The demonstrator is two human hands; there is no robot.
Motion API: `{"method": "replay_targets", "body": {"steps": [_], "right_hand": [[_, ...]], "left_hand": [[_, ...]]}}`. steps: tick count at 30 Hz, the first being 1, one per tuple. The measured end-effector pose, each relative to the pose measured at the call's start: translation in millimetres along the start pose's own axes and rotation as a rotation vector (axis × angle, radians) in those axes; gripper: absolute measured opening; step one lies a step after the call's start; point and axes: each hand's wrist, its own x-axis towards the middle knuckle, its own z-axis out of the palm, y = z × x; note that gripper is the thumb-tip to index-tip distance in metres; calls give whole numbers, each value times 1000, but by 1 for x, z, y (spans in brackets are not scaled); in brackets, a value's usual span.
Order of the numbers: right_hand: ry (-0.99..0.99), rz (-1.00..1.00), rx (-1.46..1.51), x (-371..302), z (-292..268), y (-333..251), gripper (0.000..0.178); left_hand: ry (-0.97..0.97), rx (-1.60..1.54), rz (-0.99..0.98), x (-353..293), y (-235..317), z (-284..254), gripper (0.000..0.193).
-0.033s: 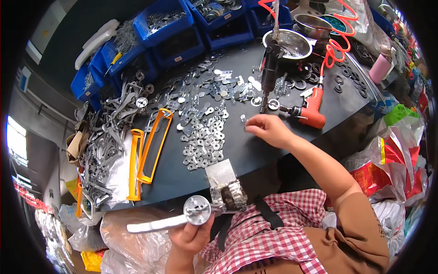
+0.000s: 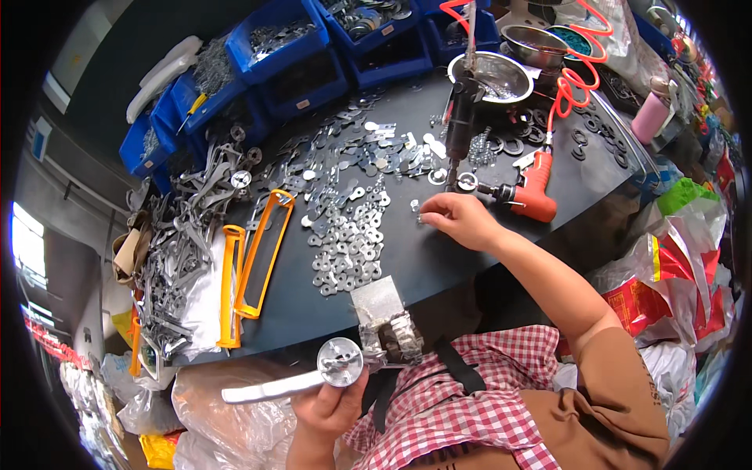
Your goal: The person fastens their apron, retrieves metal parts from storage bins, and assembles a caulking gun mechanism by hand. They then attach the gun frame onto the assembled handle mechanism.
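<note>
My left hand [image 2: 327, 411] is closed round a silver metal lever handle [image 2: 274, 387], just off the table's front edge. The handle's round, open head [image 2: 340, 361] faces up and shows small parts inside. Over the middle of the table my right hand [image 2: 464, 222] is closed in a pinch. Its fingertips are beside a tiny shiny piece [image 2: 415, 205]; what lies between them is too small to make out. Left of it spreads a heap of small flat metal plates with holes [image 2: 345, 251]. A small vise-like block [image 2: 395, 333] sits at the table edge, beside the handle.
A black hanging screwdriver [image 2: 464, 117] and a red air tool [image 2: 536, 188] with a coiled hose stand right of centre. Blue bins [image 2: 278, 43] line the back. Orange frames [image 2: 262, 254] and piled metal handles [image 2: 176, 258] lie left; a steel bowl [image 2: 493, 77] sits behind.
The view has shifted very slightly. My right fingertips have drawn a little closer to the tiny shiny piece; my left hand keeps its hold on the handle.
</note>
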Motion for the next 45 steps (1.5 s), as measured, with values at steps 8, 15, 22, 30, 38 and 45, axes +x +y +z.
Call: {"method": "replay_targets", "body": {"steps": [8,15,22,30,38,45], "right_hand": [[55,-227,-259,24,-51,7,16],[-264,-314,-1034,73,-129,70,29],[-369,-427,-1184,82,-131,59,21],[-263,-185,-854,74,-153,46,32],[18,-3,-341,24,-138,25,52],[154,-10,368,-52,-44,26,35]], "left_hand": [[-145,23,-49,-7,16,15,34],[-168,95,-147,-7,24,22,31],[-207,53,-201,18,13,27,26],[-264,-130,-200,23,-6,41,24],[-229,-81,-181,14,-8,47,30],[-218,-56,-216,8,-6,50,42]]}}
